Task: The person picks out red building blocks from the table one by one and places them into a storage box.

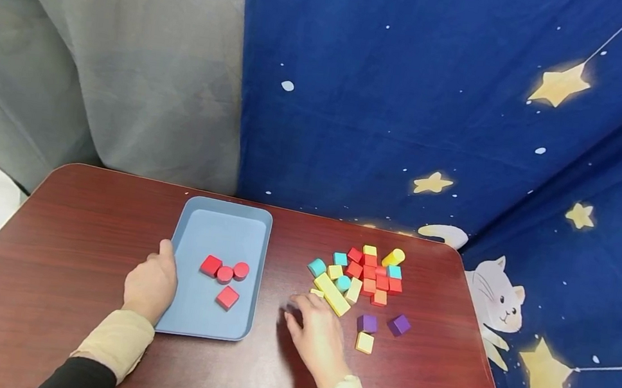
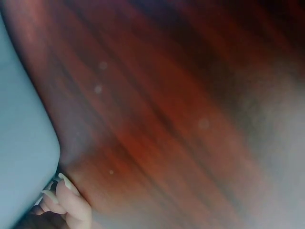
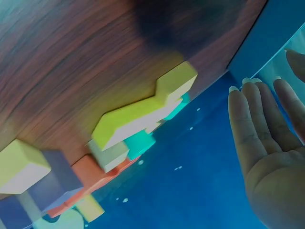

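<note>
My left hand [image 1: 151, 281] grips the left side of a blue-grey tray [image 1: 173, 319]; in the left wrist view its curled fingers [image 2: 74, 200] are at the tray's edge. Inside the tray lie two red cubes [image 1: 227, 297] and two red round blocks [image 1: 240, 271]. My right hand [image 1: 318, 340] is over the table between the tray and a group of coloured blocks. Nothing shows in its fingers, which are extended in the right wrist view. Just beyond its fingertips are a long yellow block [image 1: 332, 294] and a small yellow block [image 3: 177, 81], partly hidden by the hand in the head view.
Red cubes [image 1: 368, 286], teal blocks [image 1: 316, 267] and a yellow cylinder [image 1: 394, 258] make up the group on the right. Two purple cubes [image 1: 400, 325] and a yellow cube [image 1: 364, 343] lie nearer. Curtains [image 1: 358, 96] hang behind the brown table [image 1: 78, 243].
</note>
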A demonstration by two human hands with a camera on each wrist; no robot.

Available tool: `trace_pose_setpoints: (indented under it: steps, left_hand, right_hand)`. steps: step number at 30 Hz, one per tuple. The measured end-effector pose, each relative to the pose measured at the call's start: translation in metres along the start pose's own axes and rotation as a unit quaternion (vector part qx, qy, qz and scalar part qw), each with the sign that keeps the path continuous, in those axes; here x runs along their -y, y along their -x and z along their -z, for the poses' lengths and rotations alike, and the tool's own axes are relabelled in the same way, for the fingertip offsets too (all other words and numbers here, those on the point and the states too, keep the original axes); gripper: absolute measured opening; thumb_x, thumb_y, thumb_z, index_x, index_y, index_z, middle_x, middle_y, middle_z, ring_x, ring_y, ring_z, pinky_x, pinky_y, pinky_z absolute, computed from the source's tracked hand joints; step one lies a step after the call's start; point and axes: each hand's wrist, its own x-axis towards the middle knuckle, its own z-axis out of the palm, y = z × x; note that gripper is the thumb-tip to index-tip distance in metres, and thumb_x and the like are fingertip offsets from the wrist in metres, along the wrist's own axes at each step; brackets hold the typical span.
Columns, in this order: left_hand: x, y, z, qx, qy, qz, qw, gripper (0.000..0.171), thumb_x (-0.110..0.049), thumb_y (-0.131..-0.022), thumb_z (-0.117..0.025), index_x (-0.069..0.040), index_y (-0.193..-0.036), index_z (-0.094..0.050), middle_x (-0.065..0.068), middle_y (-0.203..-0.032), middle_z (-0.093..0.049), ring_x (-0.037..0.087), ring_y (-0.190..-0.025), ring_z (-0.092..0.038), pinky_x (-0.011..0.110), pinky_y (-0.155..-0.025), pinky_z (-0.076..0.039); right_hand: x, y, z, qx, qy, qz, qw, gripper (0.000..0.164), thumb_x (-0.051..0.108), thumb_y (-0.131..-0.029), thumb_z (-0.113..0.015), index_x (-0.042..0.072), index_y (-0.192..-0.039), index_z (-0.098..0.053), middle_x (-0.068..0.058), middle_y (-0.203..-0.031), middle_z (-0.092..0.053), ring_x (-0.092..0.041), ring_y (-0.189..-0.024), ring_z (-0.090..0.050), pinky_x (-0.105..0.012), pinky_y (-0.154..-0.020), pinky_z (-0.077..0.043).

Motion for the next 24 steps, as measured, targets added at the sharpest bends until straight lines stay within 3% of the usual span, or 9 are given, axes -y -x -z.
trace_pose_setpoints:
  steps: [3, 11, 24]
  left_hand:
    - [0.000, 0.000, 0.000, -0.002, -0.003, 0.000, 1.0000, 0.008, -0.001, -0.092, -0.032, 0.003, -0.098, -0.032, 0.022, -0.063, -0.047, 0.042, -0.049, -0.055, 0.049, -0.042, -0.039]
    - [-0.001, 0.000, 0.000, -0.005, -0.006, 0.000, 1.0000, 0.007, -0.001, -0.093, -0.031, 0.003, -0.098, -0.032, 0.023, -0.064, -0.048, 0.043, -0.051, -0.056, 0.050, -0.043, -0.040]
    - [-0.002, 0.000, 0.001, -0.003, -0.004, 0.000, 1.0000, 0.009, -0.003, -0.094, -0.030, 0.004, -0.099, -0.033, 0.023, -0.064, -0.049, 0.043, -0.052, -0.057, 0.050, -0.043, -0.040]
  right_hand:
    - [-0.007, 0.002, 0.002, 0.000, -0.007, -0.015, 1.000, 0.026, 0.024, -0.078, -0.078, 0.017, -0.102, -0.071, 0.008, -0.099, -0.066, -0.011, -0.090, -0.065, -0.029, -0.071, -0.050]
    - [-0.022, 0.010, 0.009, 0.005, -0.099, -0.044, 0.994, 0.020, 0.023, -0.081, -0.075, 0.016, -0.100, -0.072, 0.004, -0.098, -0.069, -0.009, -0.094, -0.065, -0.025, -0.083, -0.047]
    - [-0.050, 0.026, 0.024, -0.016, -0.057, -0.080, 0.995, 0.021, 0.022, -0.080, -0.077, 0.020, -0.100, -0.072, 0.009, -0.100, -0.067, -0.010, -0.094, -0.066, -0.029, -0.080, -0.049]
